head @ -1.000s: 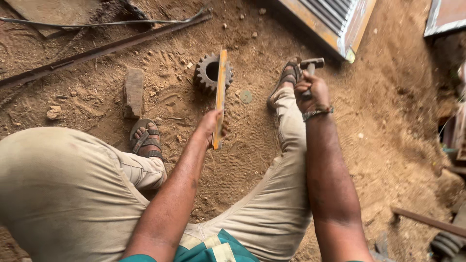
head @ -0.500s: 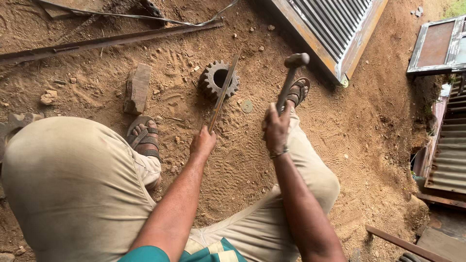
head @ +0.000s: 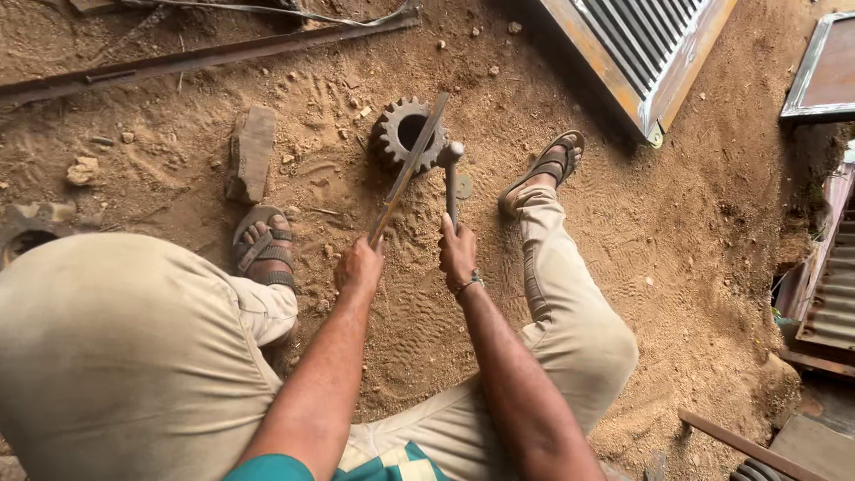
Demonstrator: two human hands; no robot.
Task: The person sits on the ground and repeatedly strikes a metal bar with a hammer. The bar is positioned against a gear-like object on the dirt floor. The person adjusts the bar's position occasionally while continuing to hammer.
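A flat metal strip (head: 411, 165) lies slanted across a rusty toothed gear (head: 399, 132) that sits on the sandy ground. My left hand (head: 360, 265) grips the strip's near end. My right hand (head: 457, 253) is closed on the handle of a hammer (head: 450, 174), whose head rests down on the strip just right of the gear. I am squatting, with a sandalled foot on each side of the gear.
A brick-like block (head: 250, 153) lies left of the gear. A long metal bar (head: 205, 58) runs along the top. A corrugated metal panel in a frame (head: 637, 55) lies at the upper right, with more metal pieces (head: 828, 303) on the right edge.
The hammer was raised to the right a second ago; my right hand has swung it down onto the strip beside the gear. My left hand has kept hold of the strip.
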